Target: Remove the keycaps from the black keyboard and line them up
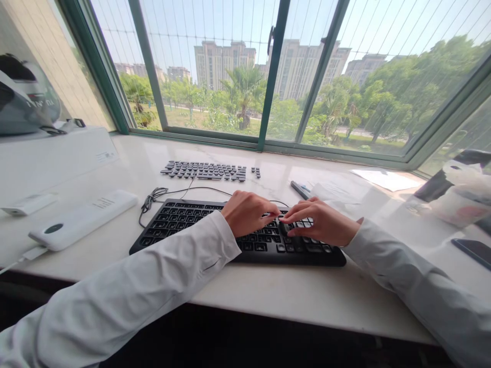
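A black keyboard (184,220) lies on the white windowsill, most of its left and middle part without keycaps, its key sockets bare. Keycaps still sit on the number pad at its right end. My left hand (249,210) reaches over the keyboard, thumb and forefinger pinched together near the number pad. Opposite it, my right hand (320,221) has its fingers bent in over the number pad, their tips close to the left fingertips. Whatever small thing may be between the fingers is too small to make out. Behind the keyboard, loose black keycaps (207,170) lie in keyboard-like rows.
A black cable (153,197) coils behind the keyboard's left corner. To the left are a white power bank (86,220) and a white box (57,158). A dark pen-like tool (300,190), a clear plastic bag (341,193), white paper (385,179) and a phone (473,251) lie to the right.
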`<state>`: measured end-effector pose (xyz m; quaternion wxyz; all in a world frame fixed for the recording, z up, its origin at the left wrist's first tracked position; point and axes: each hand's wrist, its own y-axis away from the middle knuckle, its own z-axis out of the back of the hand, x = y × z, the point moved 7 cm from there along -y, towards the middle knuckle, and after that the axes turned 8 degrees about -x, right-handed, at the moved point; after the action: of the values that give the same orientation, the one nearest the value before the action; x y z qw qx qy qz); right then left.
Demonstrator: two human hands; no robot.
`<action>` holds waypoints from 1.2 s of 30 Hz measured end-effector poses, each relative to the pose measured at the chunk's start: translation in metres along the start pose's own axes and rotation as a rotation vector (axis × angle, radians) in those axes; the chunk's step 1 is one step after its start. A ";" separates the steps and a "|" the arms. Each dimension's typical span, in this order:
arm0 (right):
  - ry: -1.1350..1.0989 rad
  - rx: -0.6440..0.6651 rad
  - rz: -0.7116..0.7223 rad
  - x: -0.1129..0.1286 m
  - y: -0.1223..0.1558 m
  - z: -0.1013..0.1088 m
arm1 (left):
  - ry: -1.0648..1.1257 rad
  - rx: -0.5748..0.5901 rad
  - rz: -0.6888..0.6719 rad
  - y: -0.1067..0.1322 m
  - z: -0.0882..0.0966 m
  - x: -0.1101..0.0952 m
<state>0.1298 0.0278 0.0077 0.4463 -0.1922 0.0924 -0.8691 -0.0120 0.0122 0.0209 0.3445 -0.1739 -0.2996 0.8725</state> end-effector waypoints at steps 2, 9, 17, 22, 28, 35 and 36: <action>0.032 0.040 0.010 0.005 -0.001 0.001 | -0.005 0.005 0.000 0.000 0.000 0.000; 0.119 0.095 0.116 0.023 -0.002 -0.001 | -0.010 0.010 -0.018 0.000 -0.001 0.000; 0.284 0.093 0.300 0.037 0.010 -0.001 | -0.012 0.000 -0.029 0.001 -0.001 0.001; 0.254 0.004 0.288 0.033 0.017 -0.003 | 0.039 0.058 -0.140 0.005 -0.003 -0.009; 0.190 -0.095 0.236 0.025 0.015 0.000 | 0.164 0.055 -0.271 0.011 0.000 -0.023; 0.178 -0.044 0.249 0.023 0.023 0.002 | 0.146 0.035 -0.309 0.011 0.004 -0.029; 0.186 -0.045 0.247 0.024 0.023 0.002 | 0.125 0.027 -0.317 0.012 0.004 -0.030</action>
<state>0.1352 -0.0050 0.0077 0.5350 -0.1081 0.1755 -0.8193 0.0011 -0.0172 0.0192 0.4982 -0.1737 -0.2896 0.7986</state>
